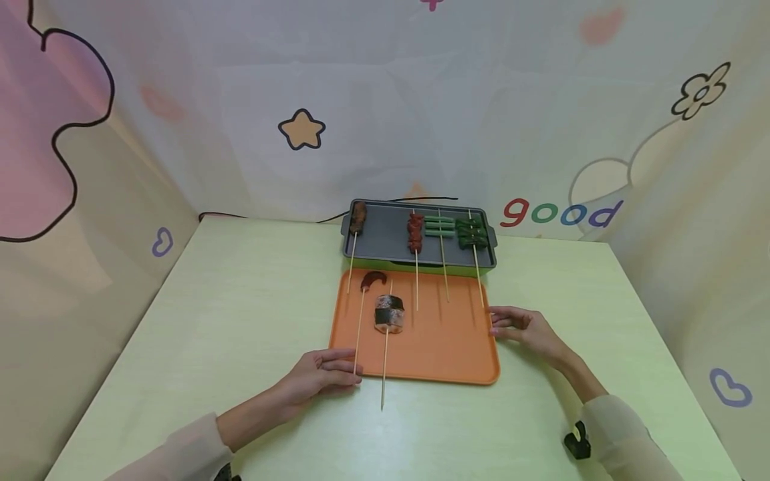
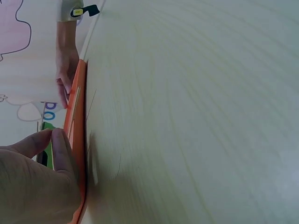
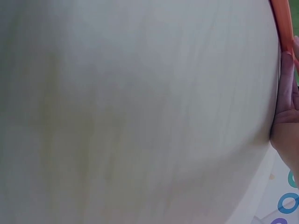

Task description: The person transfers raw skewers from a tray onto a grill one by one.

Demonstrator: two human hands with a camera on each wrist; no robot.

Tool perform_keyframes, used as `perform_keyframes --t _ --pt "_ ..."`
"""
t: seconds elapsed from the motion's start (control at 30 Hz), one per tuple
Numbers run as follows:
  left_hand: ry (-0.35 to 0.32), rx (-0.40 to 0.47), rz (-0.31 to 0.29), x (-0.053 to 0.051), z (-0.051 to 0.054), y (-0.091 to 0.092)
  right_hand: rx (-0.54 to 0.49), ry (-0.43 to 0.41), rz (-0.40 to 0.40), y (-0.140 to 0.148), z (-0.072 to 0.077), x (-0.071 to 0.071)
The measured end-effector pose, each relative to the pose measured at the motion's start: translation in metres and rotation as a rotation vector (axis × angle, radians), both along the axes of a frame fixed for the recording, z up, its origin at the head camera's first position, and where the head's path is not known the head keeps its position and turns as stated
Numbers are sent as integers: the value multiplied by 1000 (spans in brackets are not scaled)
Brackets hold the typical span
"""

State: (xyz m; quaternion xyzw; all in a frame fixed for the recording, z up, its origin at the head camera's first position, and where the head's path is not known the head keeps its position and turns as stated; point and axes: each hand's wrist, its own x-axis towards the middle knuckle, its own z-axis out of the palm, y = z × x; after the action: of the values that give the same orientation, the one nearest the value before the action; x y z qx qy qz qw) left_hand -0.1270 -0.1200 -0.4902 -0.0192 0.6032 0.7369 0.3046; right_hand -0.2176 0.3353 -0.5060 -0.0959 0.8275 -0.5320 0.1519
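In the head view, my left hand [image 1: 319, 375] pinches the lower end of a skewer with a curved reddish-brown piece [image 1: 374, 277] at its tip. This skewer lies over the left side of an orange tray [image 1: 448, 354]. Beside it, a skewer with a pale block wrapped in a dark band [image 1: 389, 314] rests on the tray, its stick reaching past the front rim. My right hand [image 1: 529, 333] holds the tray's right rim between thumb and fingers. In the left wrist view, the left hand [image 2: 39, 172] has thumb and fingertip together by the tray edge.
Behind the tray stands a dark grill plate [image 1: 385, 240] on a green base. Across it lie skewers of brown meat [image 1: 357, 218], red pieces [image 1: 415, 234], green sticks [image 1: 439, 227] and dark green pieces [image 1: 472, 234]. Their sticks overhang the tray. A printed cloth [image 1: 385, 100] surrounds the table.
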Motion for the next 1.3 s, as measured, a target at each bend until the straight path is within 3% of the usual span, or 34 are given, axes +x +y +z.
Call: perform_keyframes --t 0.3,0.83,1.07,1.3 --pt "11 -65 -3 2 -1 0 -17 -12 13 -1 0 1" --pt "18 -56 -20 10 -6 -4 -20 -12 10 -1 4 2" --pt "31 -59 -32 8 0 -2 -19 -8 12 -2 4 1" --pt "66 -40 -55 -3 12 1 -30 -14 19 -1 4 1"
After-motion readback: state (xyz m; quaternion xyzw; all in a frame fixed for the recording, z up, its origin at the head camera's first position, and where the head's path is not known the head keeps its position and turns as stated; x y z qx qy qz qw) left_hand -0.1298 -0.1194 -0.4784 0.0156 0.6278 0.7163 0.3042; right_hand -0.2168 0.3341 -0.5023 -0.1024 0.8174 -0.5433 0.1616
